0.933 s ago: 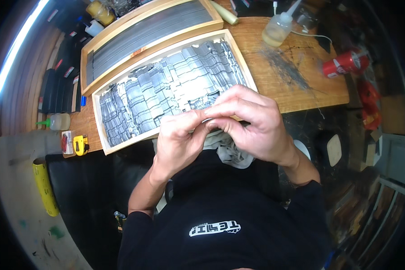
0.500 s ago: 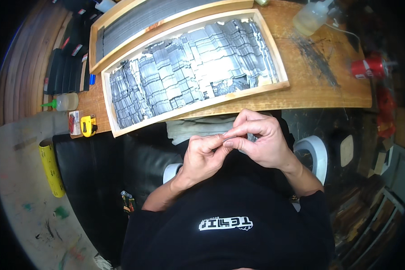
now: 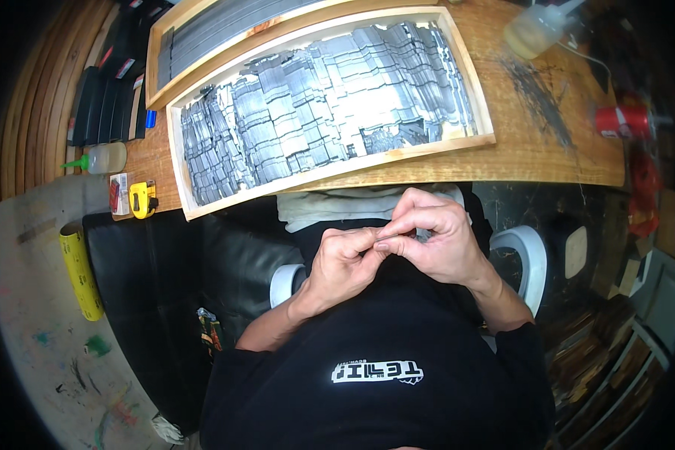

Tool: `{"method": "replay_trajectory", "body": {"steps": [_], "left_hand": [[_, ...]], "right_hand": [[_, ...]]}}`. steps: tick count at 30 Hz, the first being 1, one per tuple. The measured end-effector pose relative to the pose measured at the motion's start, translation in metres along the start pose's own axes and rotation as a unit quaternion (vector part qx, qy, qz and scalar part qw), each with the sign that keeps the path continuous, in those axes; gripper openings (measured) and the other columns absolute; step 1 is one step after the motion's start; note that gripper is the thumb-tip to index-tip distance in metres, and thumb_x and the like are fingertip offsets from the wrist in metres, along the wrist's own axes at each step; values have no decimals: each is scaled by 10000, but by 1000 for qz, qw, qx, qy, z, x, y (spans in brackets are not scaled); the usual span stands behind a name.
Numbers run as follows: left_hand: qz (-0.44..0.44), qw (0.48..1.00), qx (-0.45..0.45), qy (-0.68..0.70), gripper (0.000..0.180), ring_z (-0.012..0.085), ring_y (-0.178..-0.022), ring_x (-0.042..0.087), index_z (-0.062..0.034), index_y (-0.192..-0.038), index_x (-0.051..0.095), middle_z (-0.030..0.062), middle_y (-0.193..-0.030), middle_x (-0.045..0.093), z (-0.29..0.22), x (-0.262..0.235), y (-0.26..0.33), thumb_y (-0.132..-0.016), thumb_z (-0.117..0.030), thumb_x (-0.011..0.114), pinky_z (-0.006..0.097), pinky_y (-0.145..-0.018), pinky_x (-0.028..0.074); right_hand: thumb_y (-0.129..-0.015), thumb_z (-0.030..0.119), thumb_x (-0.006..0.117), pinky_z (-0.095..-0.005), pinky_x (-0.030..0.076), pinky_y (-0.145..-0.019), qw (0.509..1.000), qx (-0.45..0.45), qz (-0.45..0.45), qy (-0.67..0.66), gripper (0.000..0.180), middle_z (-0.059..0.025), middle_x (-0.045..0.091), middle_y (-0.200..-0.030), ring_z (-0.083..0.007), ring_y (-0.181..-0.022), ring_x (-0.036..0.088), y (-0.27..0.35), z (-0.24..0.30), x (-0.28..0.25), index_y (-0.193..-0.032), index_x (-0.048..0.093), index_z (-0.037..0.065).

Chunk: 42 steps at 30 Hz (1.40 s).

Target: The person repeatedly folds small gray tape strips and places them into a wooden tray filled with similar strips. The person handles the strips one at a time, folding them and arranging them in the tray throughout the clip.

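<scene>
My left hand [image 3: 345, 262] and my right hand [image 3: 444, 238] meet in front of my black shirt, below the table's near edge. Both are closed in a pinch, with thumbs and fingertips pressed close together. Whatever lies between the fingertips is too small and too covered to name. Just beyond the hands, a shallow wooden tray [image 3: 337, 178] rests tilted on the table. Inside it, thin dark grey strips [image 3: 292, 112] lie in overlapping rows, some shining under the light.
Behind stands a second wooden tray [image 3: 154, 75] with long grey strips. On the wooden table [image 3: 495, 163] are dark slivers [image 3: 544, 105], a squeeze bottle [image 3: 529, 36], a red can [image 3: 622, 121], a yellow tape measure [image 3: 142, 200] and a green-tipped bottle [image 3: 106, 157]. White armrests [image 3: 532, 262] flank me.
The view has shifted slightly. My hands stay pinched together in nearly the same place, and the trays lie as before.
</scene>
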<state>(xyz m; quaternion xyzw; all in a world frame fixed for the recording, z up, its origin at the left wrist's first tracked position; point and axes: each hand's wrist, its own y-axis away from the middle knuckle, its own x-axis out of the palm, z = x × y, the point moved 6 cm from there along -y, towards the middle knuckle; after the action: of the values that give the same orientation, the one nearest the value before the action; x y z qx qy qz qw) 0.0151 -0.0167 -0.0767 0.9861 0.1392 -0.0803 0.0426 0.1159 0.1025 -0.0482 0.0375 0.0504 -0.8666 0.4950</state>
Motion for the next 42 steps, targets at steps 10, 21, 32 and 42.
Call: {"method": "replay_trajectory", "body": {"steps": [10,21,32,42], "left_hand": [[84,970,-158,165,153,141,-795,750,15,-1112,778,87,-922,804,13,5,-9,-990,-61,729,258,-709,568],[113,907,-287,285,197,220,-878,792,8,-1146,756,151,-1013,798,59,5,-33,-1008,-126,717,263,-659,631],[-46,946,-178,268,201,107,-878,733,6,-1123,753,83,-964,796,23,7,-20,-1025,-167,724,228,-683,552],[-80,958,-46,273,109,254,-926,772,77,-1045,736,193,-994,779,9,20,-9,-998,-17,706,376,-854,628]], "right_hand": [[-871,5,827,-231,480,-605,985,137,-46,-92,119,-17,653,-834,-66,-691,603,13,-34,6,-984,796,-14],[-1034,98,674,-178,475,-593,921,238,-60,-303,180,-4,675,-799,-28,-663,584,8,-90,15,-1137,730,-39],[-921,12,803,-233,516,-685,962,234,-45,-132,296,-80,721,-896,-71,-813,690,79,-73,12,-995,516,22],[-873,26,848,-260,543,-648,982,164,-93,22,301,-126,761,-831,-101,-785,747,82,-58,-6,-977,566,1]]}}
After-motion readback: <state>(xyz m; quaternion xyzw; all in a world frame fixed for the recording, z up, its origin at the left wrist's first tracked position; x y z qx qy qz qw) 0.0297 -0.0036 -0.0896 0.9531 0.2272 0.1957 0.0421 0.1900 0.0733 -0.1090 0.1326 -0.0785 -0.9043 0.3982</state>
